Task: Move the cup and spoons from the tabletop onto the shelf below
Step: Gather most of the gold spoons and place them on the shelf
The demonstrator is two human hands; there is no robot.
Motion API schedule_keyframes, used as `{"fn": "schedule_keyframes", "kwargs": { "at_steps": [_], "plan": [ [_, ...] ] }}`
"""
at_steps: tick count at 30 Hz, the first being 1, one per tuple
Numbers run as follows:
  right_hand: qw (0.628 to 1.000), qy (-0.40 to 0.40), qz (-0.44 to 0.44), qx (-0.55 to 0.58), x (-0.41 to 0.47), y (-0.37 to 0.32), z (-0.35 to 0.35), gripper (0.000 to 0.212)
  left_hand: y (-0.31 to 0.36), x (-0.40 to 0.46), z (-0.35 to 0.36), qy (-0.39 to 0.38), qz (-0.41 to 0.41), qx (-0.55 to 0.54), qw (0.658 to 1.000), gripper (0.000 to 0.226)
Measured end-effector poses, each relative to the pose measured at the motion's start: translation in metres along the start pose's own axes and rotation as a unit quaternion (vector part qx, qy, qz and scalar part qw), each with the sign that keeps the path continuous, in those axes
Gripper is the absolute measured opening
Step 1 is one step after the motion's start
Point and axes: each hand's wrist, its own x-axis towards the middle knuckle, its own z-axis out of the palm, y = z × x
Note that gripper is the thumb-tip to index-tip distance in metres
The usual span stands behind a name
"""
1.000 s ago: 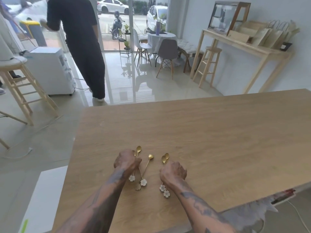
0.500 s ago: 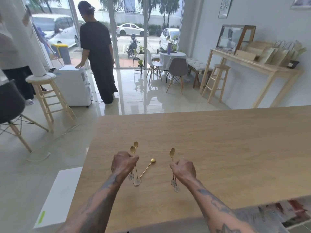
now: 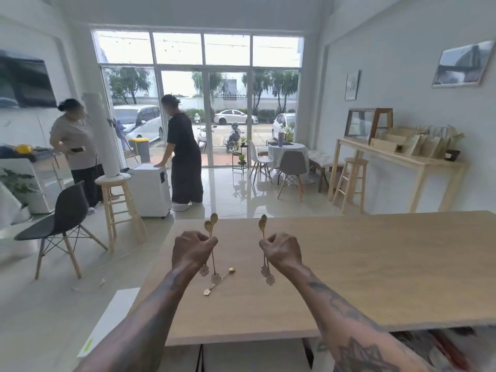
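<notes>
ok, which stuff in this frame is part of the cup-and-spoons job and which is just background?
Job:
- spoons in left hand, bowls up
- spoons in right hand, bowls up
- loose spoon lying on the tabletop
No cup in view.

Background:
- black chair
- wooden stool
- white appliance

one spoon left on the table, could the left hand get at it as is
Probably not yet: the left hand is shut on two spoons. The way to the lone spoon, lying just below, is otherwise free.

spoon stems (image 3: 213,260) part-hidden in fists | shelf under table (image 3: 442,345) blurred, contents unclear
</notes>
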Motion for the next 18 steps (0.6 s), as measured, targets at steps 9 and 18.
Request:
{"fn": "schedule_keyframes", "kwargs": {
  "at_steps": [9,18],
  "plan": [
    [0.998,-0.014,-0.048,0.022,-0.072,-0.003,-0.032,0.047,0.014,-0.088,-0.036,0.018,0.037,-0.025,0.999,0.012],
    [0.994,-0.103,-0.012,0.031,-0.119,0.022,0.044,0.026,-0.065,-0.144,-0.032,0.000,-0.025,0.006,1.000,0.015]
  ]
}}
